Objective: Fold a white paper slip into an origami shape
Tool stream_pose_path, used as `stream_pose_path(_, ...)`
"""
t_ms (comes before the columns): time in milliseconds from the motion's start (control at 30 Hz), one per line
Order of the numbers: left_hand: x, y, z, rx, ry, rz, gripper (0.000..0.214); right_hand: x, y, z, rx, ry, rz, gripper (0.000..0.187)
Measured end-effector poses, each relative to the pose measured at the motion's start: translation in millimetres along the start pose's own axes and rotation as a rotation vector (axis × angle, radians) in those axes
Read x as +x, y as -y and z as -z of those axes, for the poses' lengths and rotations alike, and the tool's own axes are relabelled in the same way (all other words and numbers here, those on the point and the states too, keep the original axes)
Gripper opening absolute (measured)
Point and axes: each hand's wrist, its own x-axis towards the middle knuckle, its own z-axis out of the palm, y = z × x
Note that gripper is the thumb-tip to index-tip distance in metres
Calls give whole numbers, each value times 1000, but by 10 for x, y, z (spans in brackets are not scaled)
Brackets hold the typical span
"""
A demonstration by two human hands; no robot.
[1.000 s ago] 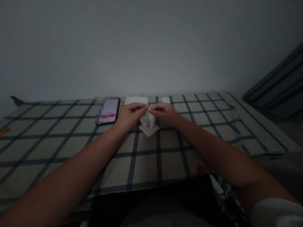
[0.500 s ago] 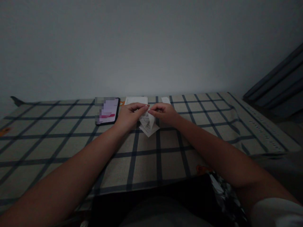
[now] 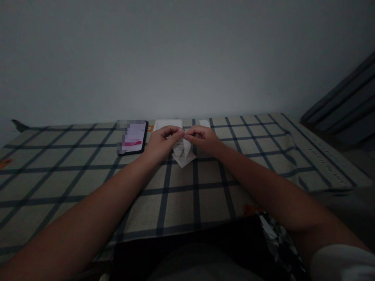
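A folded piece of white paper (image 3: pixel 184 151) with faint print is pinched between my two hands above the checked cloth. My left hand (image 3: pixel 164 141) is closed, its thumb and fingertips on the paper's upper left part. From the other side my right hand (image 3: pixel 204 139) grips the upper right part, thumb against fingers. The fingertips of both hands nearly meet at the top of the paper and partly hide it. Its lower end shows as a pointed corner below the hands.
A phone (image 3: pixel 133 137) with a lit screen lies left of my left hand. Behind the hands are a white sheet (image 3: pixel 168 123) and a small white slip (image 3: pixel 204 123). The checked tablecloth (image 3: pixel 181 203) reaches to the wall (image 3: pixel 187 58); a dark curtain (image 3: pixel 345 101) hangs at right.
The fingertips have drawn slightly closer at the paper's top, and its folded flap has shifted a little. Both hands keep their hold.
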Motion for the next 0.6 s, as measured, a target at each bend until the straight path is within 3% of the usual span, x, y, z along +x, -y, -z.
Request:
stream_pose_path(267, -19, -72, 20, 116, -25, -160, 23, 22, -33, 22, 29, 9, 42, 32)
stream_pose_path(433, -19, -84, 30, 94, -100, -101, 24, 12, -77, 16, 41, 53, 3, 29)
stream_pose_path(600, -6, -45, 7, 18, -34, -102, 28, 11, -116, 33, 43, -10, 1, 30)
